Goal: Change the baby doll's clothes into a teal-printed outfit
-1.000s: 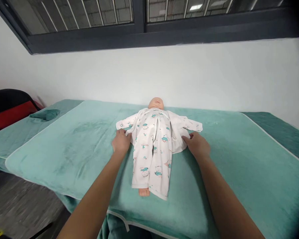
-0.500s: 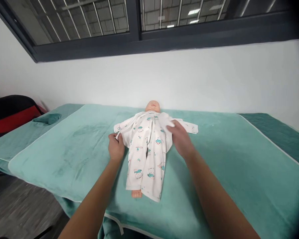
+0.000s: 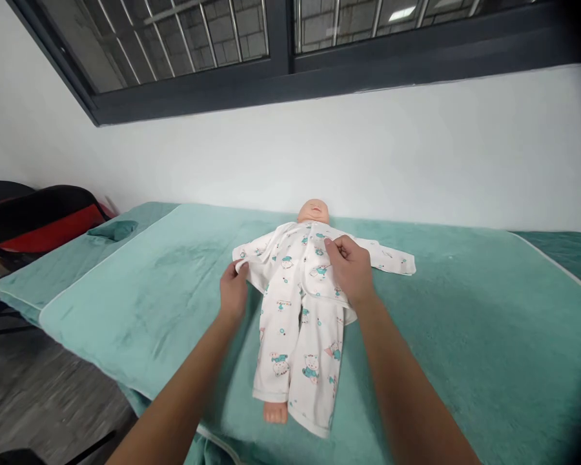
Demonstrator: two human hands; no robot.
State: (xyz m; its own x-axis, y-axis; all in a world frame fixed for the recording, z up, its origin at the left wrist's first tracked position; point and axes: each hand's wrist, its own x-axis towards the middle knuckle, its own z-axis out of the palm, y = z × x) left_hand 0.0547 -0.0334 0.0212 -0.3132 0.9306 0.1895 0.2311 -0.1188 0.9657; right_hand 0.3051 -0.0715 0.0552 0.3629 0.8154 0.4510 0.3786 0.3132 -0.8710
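Note:
A baby doll (image 3: 314, 210) lies on its back, dressed in a white printed baby jacket (image 3: 290, 248) and matching trousers (image 3: 277, 349). One bare foot shows below a trouser leg; the other foot is hidden. At the left side of the jacket, my left hand (image 3: 233, 290) pinches the edge of the front panel and lifts it slightly outward. My right hand (image 3: 352, 268) is over the opposite front panel at chest height, its fingers curled closed. Whether cloth is caught in those fingers is hidden. Both sleeves stretch out sideways.
A green padded cover (image 3: 164, 278) spreads under the doll, against a white wall (image 3: 392, 155). Black and red chairs (image 3: 53, 219) stand at the left. Above is a dark-framed window (image 3: 281, 39) with metal bars.
The right front panel, lifted with its white inside showing before, now lies down over the chest and trouser top. My right hand is lower over it. The left hand keeps its pinch.

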